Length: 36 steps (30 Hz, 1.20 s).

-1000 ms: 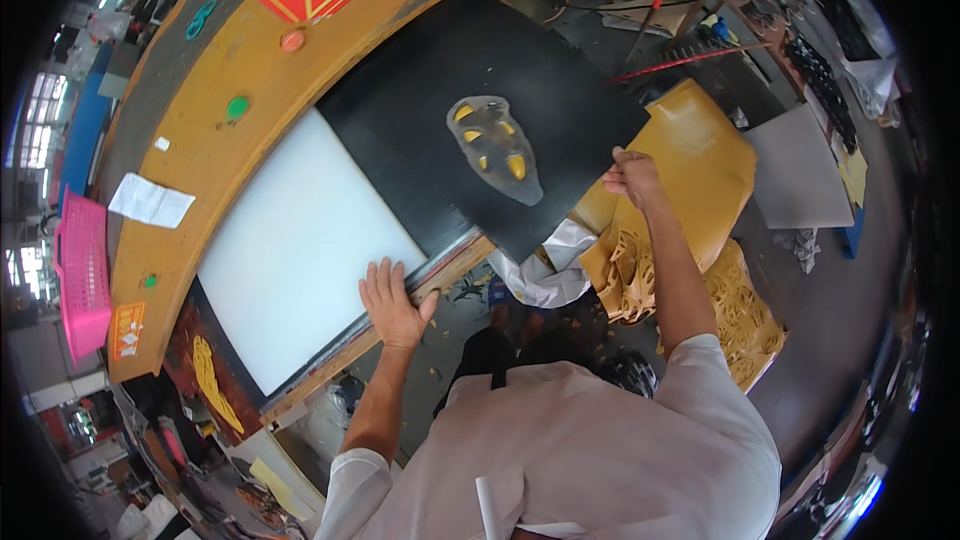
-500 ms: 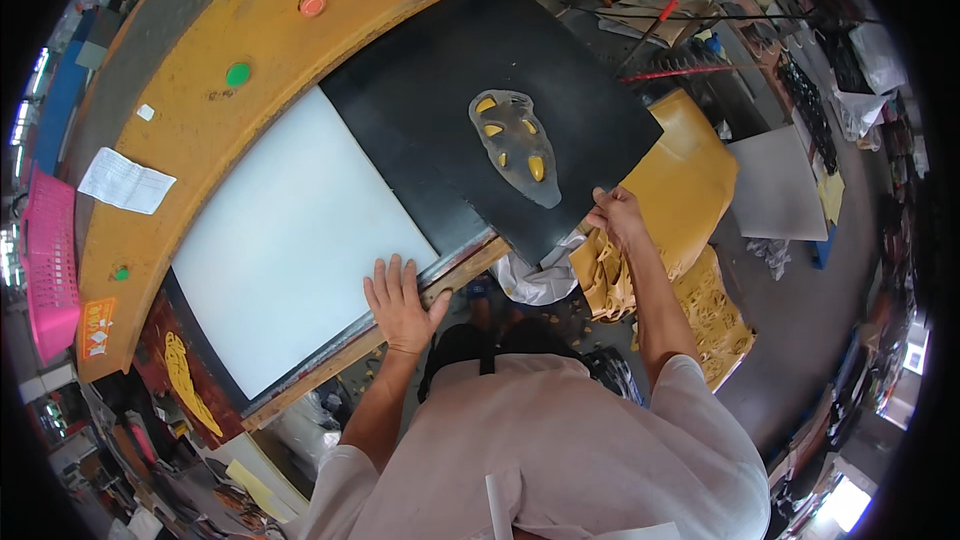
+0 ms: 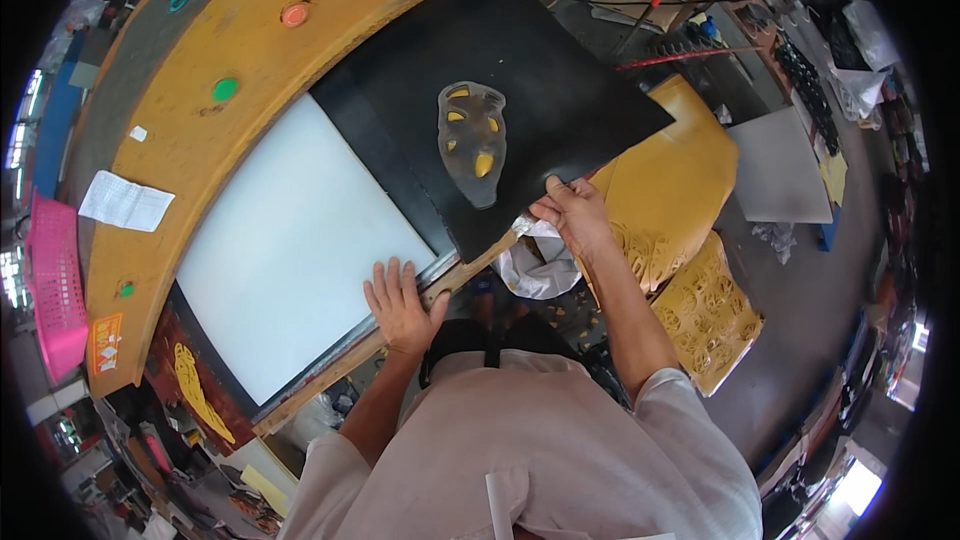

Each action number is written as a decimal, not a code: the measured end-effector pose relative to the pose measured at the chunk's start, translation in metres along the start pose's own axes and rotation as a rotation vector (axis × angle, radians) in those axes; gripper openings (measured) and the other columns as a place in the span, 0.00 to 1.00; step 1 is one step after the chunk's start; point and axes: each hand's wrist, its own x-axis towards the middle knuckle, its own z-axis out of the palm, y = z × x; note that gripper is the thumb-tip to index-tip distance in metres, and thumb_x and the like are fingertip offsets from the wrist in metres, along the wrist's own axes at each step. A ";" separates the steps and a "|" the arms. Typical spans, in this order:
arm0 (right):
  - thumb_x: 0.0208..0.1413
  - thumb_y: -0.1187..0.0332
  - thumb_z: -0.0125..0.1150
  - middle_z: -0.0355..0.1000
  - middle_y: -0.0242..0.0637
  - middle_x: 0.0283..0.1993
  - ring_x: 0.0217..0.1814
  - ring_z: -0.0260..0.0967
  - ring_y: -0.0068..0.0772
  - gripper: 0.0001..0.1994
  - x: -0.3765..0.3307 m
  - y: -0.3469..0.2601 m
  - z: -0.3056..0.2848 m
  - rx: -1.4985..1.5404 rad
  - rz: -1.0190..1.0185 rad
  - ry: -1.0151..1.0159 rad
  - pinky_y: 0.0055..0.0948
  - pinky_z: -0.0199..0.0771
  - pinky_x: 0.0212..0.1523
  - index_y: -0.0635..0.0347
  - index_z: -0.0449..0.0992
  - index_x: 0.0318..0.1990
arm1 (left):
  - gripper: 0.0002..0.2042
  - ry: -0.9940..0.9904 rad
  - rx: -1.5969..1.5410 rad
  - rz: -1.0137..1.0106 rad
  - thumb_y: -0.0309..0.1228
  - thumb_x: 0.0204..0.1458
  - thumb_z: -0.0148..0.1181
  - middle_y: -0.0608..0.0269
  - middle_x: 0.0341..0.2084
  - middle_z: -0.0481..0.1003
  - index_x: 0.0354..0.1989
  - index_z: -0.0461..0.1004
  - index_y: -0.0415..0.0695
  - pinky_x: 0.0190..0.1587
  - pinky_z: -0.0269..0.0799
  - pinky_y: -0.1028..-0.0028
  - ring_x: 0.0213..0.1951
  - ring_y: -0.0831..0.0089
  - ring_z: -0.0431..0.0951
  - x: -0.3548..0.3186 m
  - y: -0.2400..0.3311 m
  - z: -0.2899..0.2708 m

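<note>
My left hand (image 3: 402, 307) lies flat with spread fingers at the near right corner of a white board (image 3: 290, 250), partly over the table's wooden front edge. With thumb and fingers, my right hand (image 3: 573, 210) pinches the near edge of a black sheet (image 3: 570, 70). That sheet rests on another dark surface to the right of the white board. On top of the black sheet sits a translucent elongated plate (image 3: 471, 168), with several yellow pieces (image 3: 484, 164) showing in its openings. Beyond my right hand spreads a large yellow sheet (image 3: 680, 150), partly covered by the black sheet.
A yellow machine beam (image 3: 190, 130) with green and red buttons curves along the far side. Yellow sheet scrap (image 3: 710, 315) full of cut-outs lies at the right, near a white bag (image 3: 540, 270). A pink basket (image 3: 57, 280) stands far left. Yellow strips (image 3: 195, 395) lie left of the board.
My right hand has moved left, sliding the black sheet and the translucent plate on it left toward the white board. More of the yellow sheet shows. My left hand stays in place.
</note>
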 end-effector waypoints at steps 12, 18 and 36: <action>0.65 0.56 0.69 0.80 0.54 0.46 0.44 0.82 0.48 0.23 0.050 -0.052 -0.098 -0.744 -0.259 0.530 0.40 0.88 0.46 0.73 0.78 0.49 | 0.34 0.010 -0.132 -0.040 0.50 0.55 0.69 0.44 0.67 0.66 0.64 0.71 0.40 0.74 0.44 0.34 0.73 0.38 0.58 0.013 0.002 -0.016; 0.63 0.52 0.64 0.79 0.60 0.56 0.58 0.76 0.64 0.27 0.104 -0.121 -0.100 -1.552 -0.783 0.648 0.51 0.74 0.64 0.65 0.77 0.61 | 0.28 0.059 -0.125 -0.072 0.45 0.53 0.70 0.47 0.65 0.69 0.59 0.76 0.41 0.73 0.45 0.33 0.71 0.40 0.61 0.026 0.007 -0.009; 0.68 0.54 0.64 0.82 0.44 0.55 0.58 0.78 0.39 0.27 0.316 -0.205 0.046 -1.018 -0.447 0.096 0.34 0.74 0.62 0.72 0.79 0.61 | 0.29 0.050 -0.138 -0.120 0.43 0.49 0.73 0.48 0.66 0.70 0.59 0.77 0.44 0.72 0.52 0.32 0.71 0.40 0.64 0.026 0.005 -0.003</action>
